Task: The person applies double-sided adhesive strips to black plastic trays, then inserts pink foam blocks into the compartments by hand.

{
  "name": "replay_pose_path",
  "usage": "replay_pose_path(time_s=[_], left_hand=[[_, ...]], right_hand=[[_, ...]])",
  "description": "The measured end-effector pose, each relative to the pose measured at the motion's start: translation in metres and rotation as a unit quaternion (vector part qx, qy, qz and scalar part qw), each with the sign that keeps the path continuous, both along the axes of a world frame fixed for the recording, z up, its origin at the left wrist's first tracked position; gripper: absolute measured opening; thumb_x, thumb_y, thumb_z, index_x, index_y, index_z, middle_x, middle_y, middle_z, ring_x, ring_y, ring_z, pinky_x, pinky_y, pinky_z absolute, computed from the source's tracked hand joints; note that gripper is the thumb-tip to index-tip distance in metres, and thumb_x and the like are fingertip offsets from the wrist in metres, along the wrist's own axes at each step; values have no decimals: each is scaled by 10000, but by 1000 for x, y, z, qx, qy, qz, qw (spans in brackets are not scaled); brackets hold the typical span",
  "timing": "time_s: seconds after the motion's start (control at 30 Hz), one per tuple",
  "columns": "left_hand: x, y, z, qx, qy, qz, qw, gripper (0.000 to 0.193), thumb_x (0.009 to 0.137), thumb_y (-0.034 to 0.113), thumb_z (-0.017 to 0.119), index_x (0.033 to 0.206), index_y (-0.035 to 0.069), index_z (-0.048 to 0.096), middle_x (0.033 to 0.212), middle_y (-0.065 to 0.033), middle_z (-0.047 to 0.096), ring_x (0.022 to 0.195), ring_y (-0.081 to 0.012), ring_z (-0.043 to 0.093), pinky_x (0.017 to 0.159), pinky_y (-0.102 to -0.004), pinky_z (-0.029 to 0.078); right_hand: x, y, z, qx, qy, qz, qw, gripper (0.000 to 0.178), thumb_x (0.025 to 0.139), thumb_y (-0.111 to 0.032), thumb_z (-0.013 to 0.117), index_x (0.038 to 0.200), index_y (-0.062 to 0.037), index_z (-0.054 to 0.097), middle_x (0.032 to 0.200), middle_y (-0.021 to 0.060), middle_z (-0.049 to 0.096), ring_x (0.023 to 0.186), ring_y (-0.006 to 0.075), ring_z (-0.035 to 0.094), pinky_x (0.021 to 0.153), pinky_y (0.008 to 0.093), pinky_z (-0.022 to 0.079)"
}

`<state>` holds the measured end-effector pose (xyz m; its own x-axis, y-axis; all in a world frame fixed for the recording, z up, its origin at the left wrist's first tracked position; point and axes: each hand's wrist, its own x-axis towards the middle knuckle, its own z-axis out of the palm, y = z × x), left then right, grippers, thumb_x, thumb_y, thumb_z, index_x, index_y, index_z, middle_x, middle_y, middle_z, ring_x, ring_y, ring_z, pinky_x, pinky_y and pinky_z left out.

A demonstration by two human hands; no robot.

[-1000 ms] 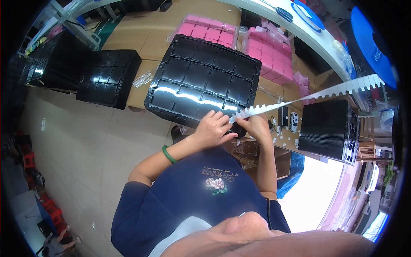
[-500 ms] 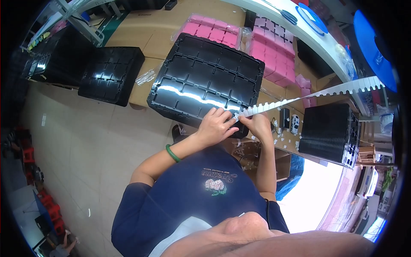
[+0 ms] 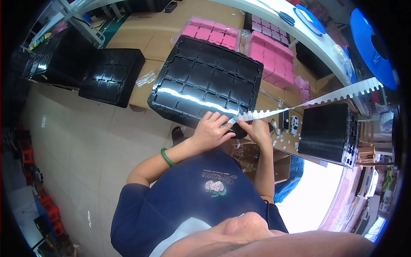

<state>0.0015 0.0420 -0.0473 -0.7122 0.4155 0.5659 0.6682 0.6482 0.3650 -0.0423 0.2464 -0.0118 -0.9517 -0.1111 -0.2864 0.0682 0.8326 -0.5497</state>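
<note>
A large black compartmented plastic tray (image 3: 205, 77), on top of a stack, lies in front of me. My left hand (image 3: 212, 132) is at its near edge, fingers bent and fingertips at the end of a white notched strip (image 3: 282, 110). Close beside it, my right hand (image 3: 258, 131) pinches the same strip between thumb and fingers at the tray's near right corner. From there the strip runs slightly twisted up to a large blue reel (image 3: 372, 47) at the right. What lies under my fingertips is partly hidden.
Pink trays (image 3: 272, 60) stand behind the black one. Another black tray stack (image 3: 324, 128) is at the right, with a toy car (image 3: 294, 124) and white scraps beside it. More black trays (image 3: 112, 77) stand left. Scissors (image 3: 286, 18) lie on the white shelf (image 3: 319, 40).
My left hand has shifted slightly left and down, and my right hand slightly down. The strip sags a little lower near my hands.
</note>
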Motion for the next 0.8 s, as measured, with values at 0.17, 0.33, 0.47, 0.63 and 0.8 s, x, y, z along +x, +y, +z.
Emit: replay_pose_path(time_s=[0.17, 0.33, 0.47, 0.63, 0.8], left_hand=[[-5, 3, -7, -9, 6, 23, 1000, 335, 791, 326, 739, 1024, 86, 716, 929, -33, 595, 845, -215, 545, 742, -351, 414], [-9, 13, -9, -40, 23, 16, 999, 362, 783, 327, 741, 1036, 71, 701, 929, -36, 582, 860, -211, 541, 746, -344, 418], [-9, 13, -11, -38, 26, 16, 999, 369, 773, 330, 747, 1026, 67, 694, 920, -35, 576, 859, -208, 541, 745, -343, 417], [-11, 17, -11, -60, 35, 18, 997, 355, 785, 361, 733, 932, 39, 705, 913, -49, 589, 909, -217, 545, 800, -346, 416], [-1, 16, -4, -41, 14, 2, 999, 347, 778, 313, 745, 1019, 70, 689, 919, -36, 590, 866, -212, 548, 754, -352, 418]], right_hand=[[-6, -1, -8, 8, 24, -2, 1000, 453, 806, -446, 699, 941, -18, 757, 849, 178, 728, 847, 324, 711, 807, 410, 531], [-2, -3, -8, 43, 12, -6, 999, 426, 801, -422, 696, 908, -14, 755, 833, 190, 724, 832, 333, 711, 799, 422, 535], [-3, -6, -5, 21, 11, -5, 1000, 386, 793, -379, 703, 880, -6, 744, 835, 202, 716, 836, 346, 699, 798, 436, 528], [-2, -1, -27, 31, 117, 8, 993, 367, 784, -344, 754, 841, 17, 724, 740, 175, 698, 677, 292, 689, 656, 395, 515], [8, -3, -9, -9, 51, -6, 999, 390, 793, -357, 733, 846, 30, 728, 807, 192, 703, 820, 351, 682, 786, 434, 522]])
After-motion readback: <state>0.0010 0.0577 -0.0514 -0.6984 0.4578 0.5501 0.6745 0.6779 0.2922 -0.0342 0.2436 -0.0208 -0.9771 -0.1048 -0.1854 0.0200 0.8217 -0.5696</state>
